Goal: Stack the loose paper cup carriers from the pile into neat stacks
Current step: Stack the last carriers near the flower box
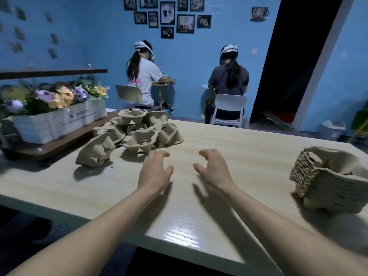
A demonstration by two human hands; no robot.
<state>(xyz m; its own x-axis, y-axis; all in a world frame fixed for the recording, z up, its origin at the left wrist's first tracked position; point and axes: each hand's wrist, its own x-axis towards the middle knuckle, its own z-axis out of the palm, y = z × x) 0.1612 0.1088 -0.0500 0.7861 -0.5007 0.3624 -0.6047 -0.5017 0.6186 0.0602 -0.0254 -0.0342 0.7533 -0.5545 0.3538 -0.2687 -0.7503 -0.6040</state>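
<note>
Blue walls ring our pale wooden table point(229, 148), where the pile of loose cup carriers point(135, 134) sits at eleven o'clock and one neat stack point(326, 180) at three. Our left hand point(156, 172) and right hand point(214, 169) hover mid-table, fingers loosely curled (holding nothing).

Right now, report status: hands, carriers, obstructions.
Left hand and right hand empty, fingers loosely curled. Loose carriers piled ahead-left; neat stack at right. Nothing between hands and pile.
</note>
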